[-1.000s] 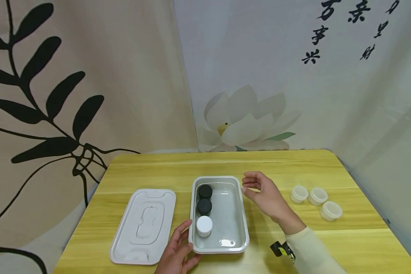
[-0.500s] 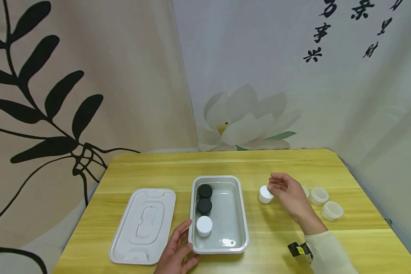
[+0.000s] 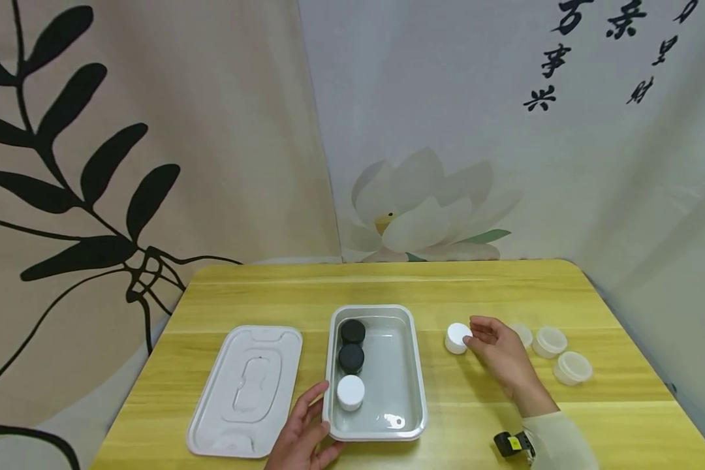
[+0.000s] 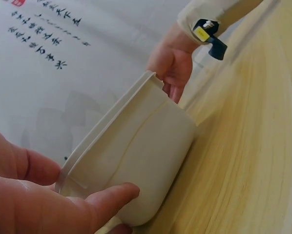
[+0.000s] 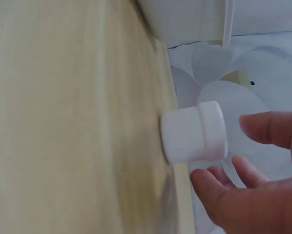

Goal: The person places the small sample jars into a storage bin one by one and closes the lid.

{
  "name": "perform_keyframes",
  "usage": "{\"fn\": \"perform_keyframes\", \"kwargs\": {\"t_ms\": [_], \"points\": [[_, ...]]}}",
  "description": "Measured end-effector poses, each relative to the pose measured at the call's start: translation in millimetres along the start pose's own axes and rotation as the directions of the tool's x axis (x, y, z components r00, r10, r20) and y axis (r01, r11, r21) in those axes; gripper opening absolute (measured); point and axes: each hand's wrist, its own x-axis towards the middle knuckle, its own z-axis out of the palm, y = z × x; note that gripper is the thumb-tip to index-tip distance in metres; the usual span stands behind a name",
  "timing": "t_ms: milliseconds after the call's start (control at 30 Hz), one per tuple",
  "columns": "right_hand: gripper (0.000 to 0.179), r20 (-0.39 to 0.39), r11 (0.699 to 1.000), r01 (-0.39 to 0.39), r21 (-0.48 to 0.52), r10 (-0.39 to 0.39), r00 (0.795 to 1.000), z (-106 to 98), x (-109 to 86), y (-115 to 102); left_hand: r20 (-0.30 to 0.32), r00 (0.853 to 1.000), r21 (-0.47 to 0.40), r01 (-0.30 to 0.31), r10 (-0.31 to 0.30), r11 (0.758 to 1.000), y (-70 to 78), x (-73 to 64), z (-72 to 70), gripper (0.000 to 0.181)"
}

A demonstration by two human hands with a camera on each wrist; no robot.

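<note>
A white lidded jar (image 3: 455, 338) stands upright on the table, right of the pale tray (image 3: 414, 378). My right hand (image 3: 502, 352) is at its right side, fingers and thumb spread around the lid, with a gap showing in the right wrist view between the fingertips and the jar (image 5: 192, 132). Inside the tray, along its left wall, stand two black-lidded jars (image 3: 352, 331) and a white-lidded jar (image 3: 350, 391). My left hand (image 3: 305, 431) rests on the tray's near-left corner, fairly straight fingers at the rim and thumb along the outer wall (image 4: 151, 141).
A white lid (image 3: 247, 391) with a raised pattern lies flat left of the tray. Three small translucent lidded cups (image 3: 572, 369) stand to the right, one partly behind my right hand. Behind the wooden table (image 3: 446, 284) hangs a printed curtain (image 3: 423, 130).
My right hand has moved right, away from the tray's edge, and then lower beside the white jar, which has come into view. My left hand and the tray have stayed in place.
</note>
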Motion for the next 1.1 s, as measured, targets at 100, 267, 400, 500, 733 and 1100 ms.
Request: {"fn": "perform_keyframes", "kwargs": {"t_ms": [100, 267, 400, 500, 733, 1100], "points": [[0.061, -0.004, 1.000, -0.012, 0.007, 0.012, 1.000, 3.2, 1.7, 5.5, 0.004, 1.000, -0.009, -0.001, 0.001, 1.000, -0.6, -0.7, -0.4, 0.072], [0.059, -0.008, 0.999, -0.023, 0.034, 0.023, 1.000, 8.9, 1.8, 12.5, 0.010, 1.000, -0.007, 0.004, -0.004, 1.000, -0.2, -1.3, -0.7, 0.072], [0.056, 0.005, 0.998, -0.012, 0.066, 0.012, 1.000, 12.9, 0.8, 15.3, 0.009, 1.000, -0.002, 0.010, -0.010, 1.000, 0.2, -1.7, -0.4, 0.072], [0.054, 0.014, 0.998, 0.007, 0.067, -0.008, 1.000, 14.4, 0.7, 16.6, 0.008, 1.000, -0.002, 0.013, -0.013, 1.000, 0.5, -1.8, -0.1, 0.072], [0.055, 0.007, 0.998, 0.004, 0.058, -0.004, 1.000, 14.4, -0.1, 13.7, 0.007, 1.000, -0.006, 0.007, -0.007, 1.000, 0.5, -2.5, 0.6, 0.072], [0.057, 0.057, 0.995, 0.080, 0.051, -0.083, 0.995, 12.0, -10.6, -18.4, 0.032, 0.999, -0.034, -0.013, 0.014, 0.999, 0.3, -4.0, 0.6, 0.071]]}}
